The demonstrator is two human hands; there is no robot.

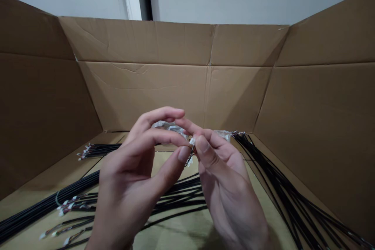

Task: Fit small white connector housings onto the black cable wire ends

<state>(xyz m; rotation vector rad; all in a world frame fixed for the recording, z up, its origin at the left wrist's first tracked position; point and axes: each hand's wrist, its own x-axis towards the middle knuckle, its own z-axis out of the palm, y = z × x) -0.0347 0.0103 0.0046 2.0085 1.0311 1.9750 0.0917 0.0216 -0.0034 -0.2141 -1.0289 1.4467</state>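
My left hand (140,172) and my right hand (225,175) meet in the middle of the view, inside a large cardboard box (175,86). Both pinch a small white connector (191,141) at the end of thin wires, fingertips touching. A crumpled bit of clear plastic wrap (168,126) sits behind my left fingers, and another bit (223,134) shows over my right fingers. Below the hands, black cables (181,195) run across the box floor.
A bundle of black cables with white connector ends (281,187) lies along the right wall. More bundles lie at the left (47,203) and far left (96,149). Tall cardboard walls close in on three sides.
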